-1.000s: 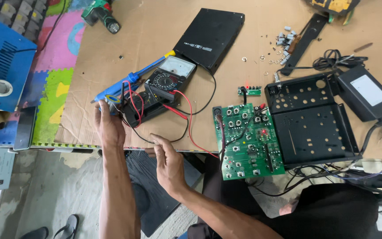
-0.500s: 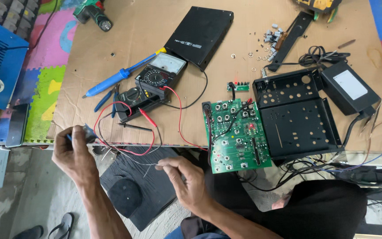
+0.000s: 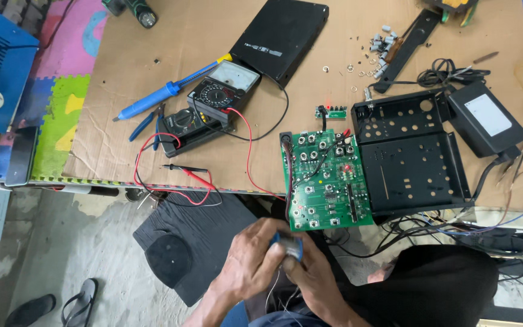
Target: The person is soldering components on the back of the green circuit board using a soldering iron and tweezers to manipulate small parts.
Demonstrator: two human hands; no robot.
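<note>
Low in the frame, the left hand (image 3: 250, 261) and right hand (image 3: 310, 275) close together around a small blue solder spool (image 3: 288, 245), best pulled out slowly, just below the green circuit board (image 3: 325, 180) at the cardboard table (image 3: 116, 91) edge.

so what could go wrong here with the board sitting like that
The green circuit board overhangs the cardboard's front edge, just above both hands working a small blue spool; a bump might tip it off. A red light shows on it, so it may be powered. The loose red probe lead near the edge could snag.
</note>
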